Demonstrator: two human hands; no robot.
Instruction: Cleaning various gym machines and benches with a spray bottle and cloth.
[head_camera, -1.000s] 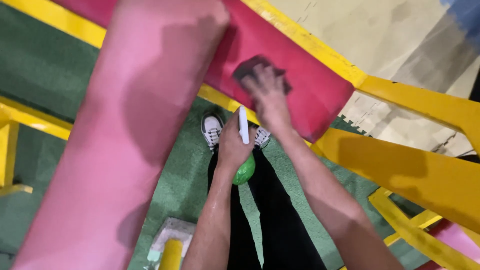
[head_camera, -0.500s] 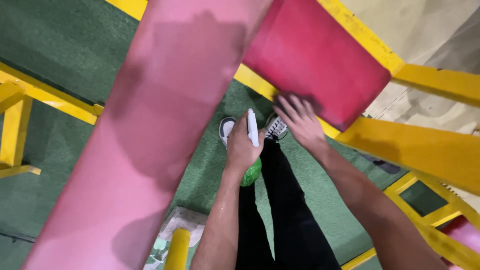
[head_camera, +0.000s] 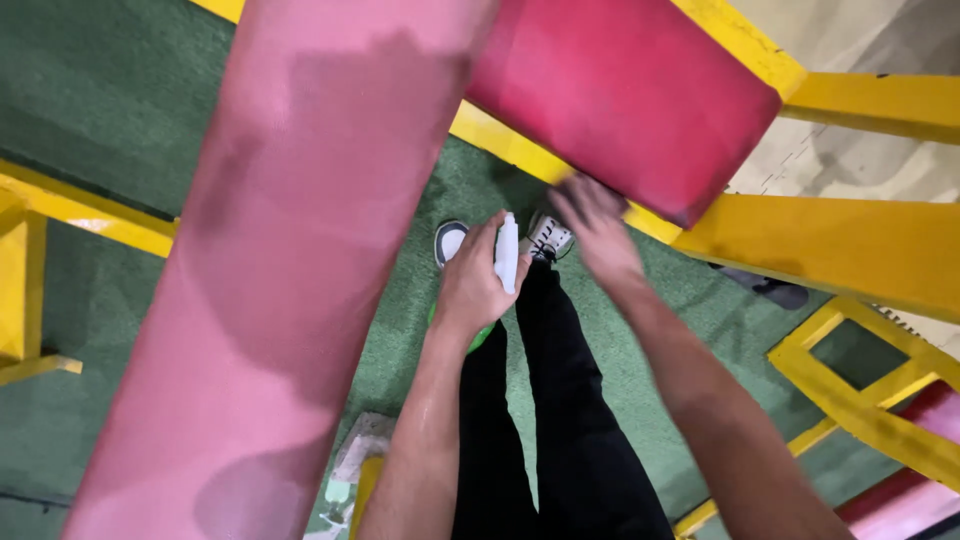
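Left hand (head_camera: 470, 285) grips a green spray bottle (head_camera: 500, 262), contents unseen.

i see open green floor (head_camera: 420, 330) just below the red pad (head_camera: 625, 95), room enough for my hands; the big pink padded beam (head_camera: 290, 260) walls off its left, and yellow frame bars (head_camera: 820, 250) block its right.

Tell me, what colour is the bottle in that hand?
The spray bottle is green with a white top, seen from the head view.
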